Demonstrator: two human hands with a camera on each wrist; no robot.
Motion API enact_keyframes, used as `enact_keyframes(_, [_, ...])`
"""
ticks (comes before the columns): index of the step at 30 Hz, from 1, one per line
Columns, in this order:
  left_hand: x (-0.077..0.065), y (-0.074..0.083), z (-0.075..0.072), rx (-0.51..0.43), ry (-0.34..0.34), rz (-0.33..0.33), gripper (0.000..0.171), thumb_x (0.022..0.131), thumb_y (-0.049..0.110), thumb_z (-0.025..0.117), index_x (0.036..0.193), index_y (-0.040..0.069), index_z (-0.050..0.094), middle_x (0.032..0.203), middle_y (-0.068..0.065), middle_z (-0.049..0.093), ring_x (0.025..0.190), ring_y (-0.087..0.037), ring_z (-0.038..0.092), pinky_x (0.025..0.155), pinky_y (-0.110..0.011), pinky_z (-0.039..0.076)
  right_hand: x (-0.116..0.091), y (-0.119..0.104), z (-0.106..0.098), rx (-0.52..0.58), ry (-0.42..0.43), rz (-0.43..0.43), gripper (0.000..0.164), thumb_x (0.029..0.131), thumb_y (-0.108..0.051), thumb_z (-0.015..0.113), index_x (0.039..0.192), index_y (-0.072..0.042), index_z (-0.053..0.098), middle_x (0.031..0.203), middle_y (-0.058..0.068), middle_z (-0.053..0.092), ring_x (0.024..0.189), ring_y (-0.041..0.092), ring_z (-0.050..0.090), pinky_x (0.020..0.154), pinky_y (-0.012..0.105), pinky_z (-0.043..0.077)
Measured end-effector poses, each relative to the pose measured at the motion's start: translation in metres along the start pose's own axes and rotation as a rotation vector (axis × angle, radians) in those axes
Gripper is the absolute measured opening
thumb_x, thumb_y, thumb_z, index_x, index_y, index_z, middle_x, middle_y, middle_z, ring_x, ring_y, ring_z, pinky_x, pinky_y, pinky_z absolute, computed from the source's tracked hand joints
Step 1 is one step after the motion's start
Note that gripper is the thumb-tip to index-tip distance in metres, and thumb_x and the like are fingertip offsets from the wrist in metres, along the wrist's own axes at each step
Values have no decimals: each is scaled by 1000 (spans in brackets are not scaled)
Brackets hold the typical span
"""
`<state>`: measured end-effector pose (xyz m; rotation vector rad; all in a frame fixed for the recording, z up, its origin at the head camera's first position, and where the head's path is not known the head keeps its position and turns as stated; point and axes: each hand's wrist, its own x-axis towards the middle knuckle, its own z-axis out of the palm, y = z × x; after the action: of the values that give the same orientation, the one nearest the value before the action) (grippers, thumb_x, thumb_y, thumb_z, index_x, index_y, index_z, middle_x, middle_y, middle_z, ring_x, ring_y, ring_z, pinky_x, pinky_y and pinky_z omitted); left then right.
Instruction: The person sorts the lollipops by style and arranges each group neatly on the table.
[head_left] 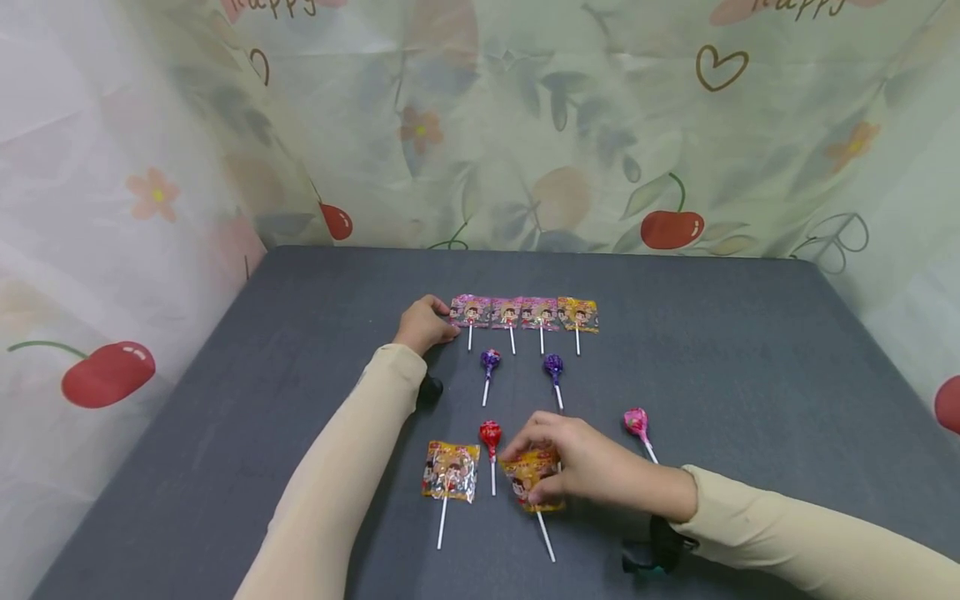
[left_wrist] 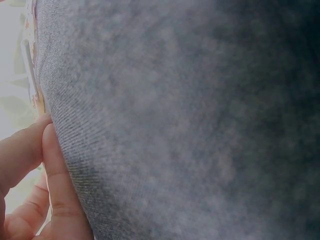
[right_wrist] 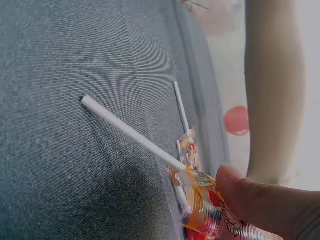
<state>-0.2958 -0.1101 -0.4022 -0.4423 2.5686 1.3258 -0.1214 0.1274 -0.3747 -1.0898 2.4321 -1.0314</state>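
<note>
My left hand (head_left: 426, 324) is at the left end of a row of flat-wrapped lollipops, its thumb and finger pinching the edge of the leftmost pink-wrapped lollipop (head_left: 470, 312). In the left wrist view the fingertips (left_wrist: 49, 134) come together low beside the wrapper's edge. My right hand (head_left: 581, 461) grips an orange-wrapped lollipop (head_left: 528, 477) by its wrapper, white stick towards me; the thumb (right_wrist: 240, 190) lies across the wrapper in the right wrist view. Just left of it are a red round lollipop (head_left: 490, 434) and another orange-wrapped lollipop (head_left: 450, 468), both lying on the table.
Two more pink-wrapped lollipops and an orange-wrapped one (head_left: 578, 314) continue the back row. Below them lie two purple round lollipops (head_left: 491, 359). A pink round lollipop (head_left: 636, 421) lies beyond my right wrist. Patterned curtains (head_left: 525, 125) surround the dark table (head_left: 720, 333).
</note>
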Motion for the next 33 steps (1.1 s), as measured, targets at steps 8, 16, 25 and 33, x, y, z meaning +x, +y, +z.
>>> enact_keyframes(8, [-3,1,-1,-1,-2,9,36,82,2,76,111,5,56,106,-15,59,69,-10,59,59,-19,47,1,1,-12,173,15,102,31,75,-14,83,103,-17,72,101,-3,68,85,5,56,69,22,51])
enact_keyframes(16, [-6,1,-1,2,-1,17,36,82,2,75,112,5,56,105,-15,59,70,-11,59,60,-19,46,6,-6,-51,233,163,165,28,80,-13,78,107,-11,70,107,6,69,93,15,66,79,26,55])
enact_keyframes(25, [-5,1,-1,2,-3,9,36,82,2,76,111,6,56,106,-15,59,71,-11,59,60,-19,46,8,1,-110,308,428,196,35,83,-9,75,115,-2,64,111,6,68,89,9,68,73,27,56])
enact_keyframes(33, [-5,2,-1,13,-4,-8,36,83,4,75,113,7,56,104,-14,59,72,-11,58,59,-20,44,20,35,-147,249,615,318,39,85,-20,75,120,-7,63,116,0,68,91,0,66,77,20,53])
